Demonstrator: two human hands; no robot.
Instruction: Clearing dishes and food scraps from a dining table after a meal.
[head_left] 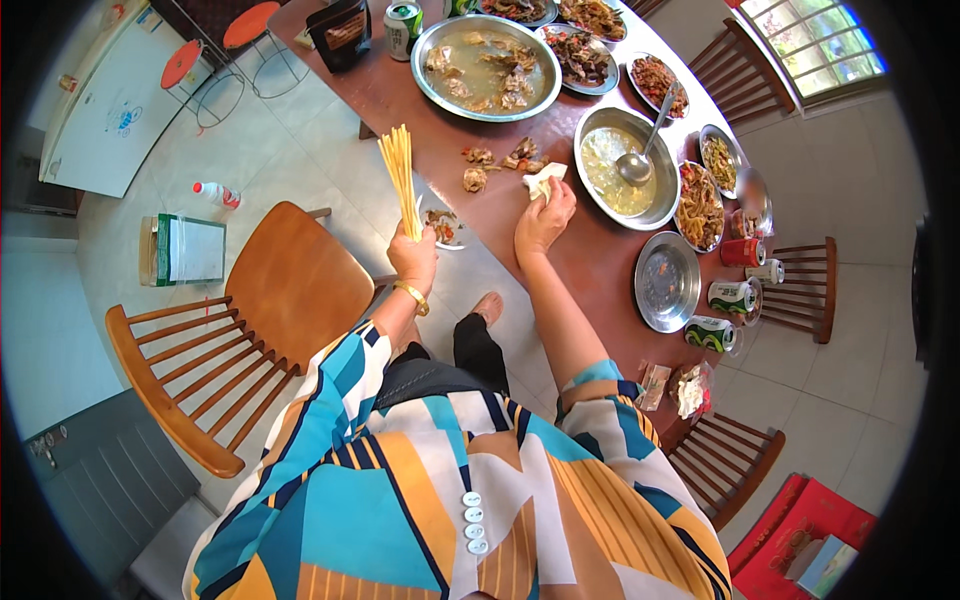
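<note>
A bundle of pale wooden chopsticks (398, 175) rises from my left hand (413, 258), whose fingers are wrapped round its lower end, beside the table edge. Just beyond that hand is a white dish with food scraps (445, 228); whether the hand also holds it I cannot tell. My right hand (545, 220) is closed on a crumpled white tissue (547, 181) over the table (480, 195). Left of the tissue lie bones and food scraps (475, 179) on the bare tabletop. A metal bowl of soup with a ladle (625, 165) stands right of this hand.
A large basin of broth and meat (485, 65) stands farther back. Several dishes, cans and an empty metal plate (667, 282) line the right side. A wooden chair (290, 270) is close on my left, with a bottle (217, 194) on the floor beyond.
</note>
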